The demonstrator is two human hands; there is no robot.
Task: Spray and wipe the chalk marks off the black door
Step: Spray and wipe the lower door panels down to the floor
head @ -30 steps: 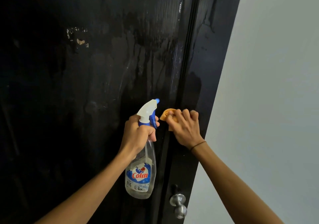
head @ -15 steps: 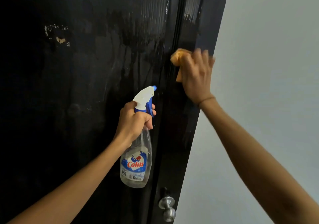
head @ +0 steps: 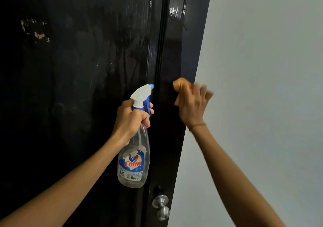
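The black door (head: 90, 66) fills the left and middle of the view, wet and streaked, with pale marks (head: 37, 32) at its upper left. My left hand (head: 131, 121) grips the neck of a clear spray bottle (head: 134, 158) with a white and blue trigger head, its nozzle pointing at the door. My right hand (head: 192, 104), blurred by motion, presses an orange cloth (head: 180, 85) against the door's right stile near its edge. Most of the cloth is hidden under the hand.
A silver round door knob (head: 161, 206) sticks out low on the door's right stile. A plain pale wall (head: 262, 87) fills the right side beyond the door's edge.
My right hand swept the cloth up the door's right stile, then back down to mid height. The left hand and bottle stayed about where they were.
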